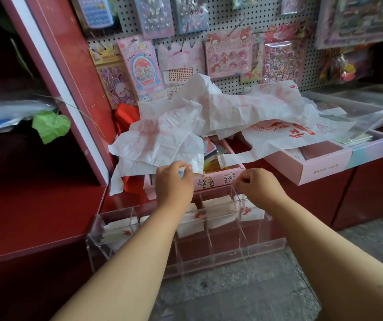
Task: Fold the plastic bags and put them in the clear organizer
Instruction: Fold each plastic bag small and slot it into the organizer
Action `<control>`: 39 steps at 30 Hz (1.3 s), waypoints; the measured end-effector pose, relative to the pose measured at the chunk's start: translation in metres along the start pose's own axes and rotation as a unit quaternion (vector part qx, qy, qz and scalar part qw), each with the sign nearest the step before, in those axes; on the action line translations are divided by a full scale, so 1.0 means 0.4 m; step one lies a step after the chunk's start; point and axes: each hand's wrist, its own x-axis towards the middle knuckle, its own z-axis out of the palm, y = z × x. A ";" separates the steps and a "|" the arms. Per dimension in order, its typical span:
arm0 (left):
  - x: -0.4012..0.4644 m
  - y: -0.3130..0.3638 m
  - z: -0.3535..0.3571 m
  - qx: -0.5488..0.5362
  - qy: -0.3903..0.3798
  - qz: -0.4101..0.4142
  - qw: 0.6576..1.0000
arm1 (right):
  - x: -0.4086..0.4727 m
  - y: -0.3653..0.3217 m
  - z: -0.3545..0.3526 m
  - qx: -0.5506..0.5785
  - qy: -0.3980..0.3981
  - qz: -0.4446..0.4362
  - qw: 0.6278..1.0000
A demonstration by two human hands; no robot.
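Clear organizer (267, 245) sits on the red counter (35, 218), front edge hanging past it. Split into several compartments; back row holds folded white bags (218, 212) w/ red print, standing on edge, one or more per slot, and one at far left (118, 228). Front row looks bare, tho glare makes that hard to judge.

Behind it, a pink box (218, 179) w/ cartoon animals on its front, full of colourful cards or packs, partly covered by a loose heap of crumpled white plastic bags (209, 112) w/ red print. The heap spreads right over a 2nd pink box (324, 167) and toward clear trays (359, 105). Sticker packs hang on the pegboard (227, 31) behind.

Left hand (174, 184): fingers curled, thumb and fingertips pinching the lower edge of the nearest crumpled bag (162, 144), just above the organizer's back.

Right hand (257, 186): fingers curled in, tips together over the organizer's right back corner. Seems to pinch smth thin, can't tell what, or if anything at all.
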 end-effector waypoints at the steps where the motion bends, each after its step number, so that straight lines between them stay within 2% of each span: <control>1: 0.020 -0.013 -0.013 -0.023 0.008 -0.026 0.999 | 0.002 -0.006 0.008 0.000 -0.002 0.000 1.000; 3: 0.060 -0.025 -0.037 -0.174 -0.006 -0.120 0.977 | 0.005 -0.016 0.021 -0.003 -0.006 0.000 1.000; 5: 0.089 -0.024 -0.059 -0.360 -0.039 -0.237 0.902 | 0.008 -0.026 0.032 -0.009 -0.009 -0.005 1.000; 6: 0.098 -0.025 -0.069 -0.421 -0.051 -0.277 0.862 | 0.009 -0.030 0.036 -0.013 -0.010 -0.007 1.000; 7: 0.107 -0.024 -0.075 -0.453 -0.059 -0.301 0.837 | 0.011 -0.034 0.039 -0.018 -0.010 -0.008 1.000; 13: 0.144 -0.027 -0.086 -0.515 -0.077 -0.347 0.780 | 0.008 -0.060 0.045 -0.014 -0.007 -0.017 1.000; 18: 0.141 -0.027 -0.100 -0.563 -0.078 -0.354 0.743 | 0.004 -0.072 0.053 -0.004 -0.009 -0.027 1.000; 23: 0.130 -0.017 -0.108 -0.573 -0.084 -0.344 0.739 | -0.005 -0.077 0.056 0.003 -0.026 -0.036 0.999; 26: 0.085 0.004 -0.129 -0.556 -0.087 -0.320 0.762 | -0.006 -0.089 0.054 0.033 -0.027 -0.034 0.999; 33: -0.073 -0.013 -0.209 -0.509 -0.099 -0.291 0.804 | -0.040 -0.137 0.045 0.237 -0.053 0.001 0.970; 39: -0.190 -0.076 -0.294 -0.468 -0.043 -0.288 0.834 | -0.067 -0.139 0.030 0.234 -0.045 0.001 0.971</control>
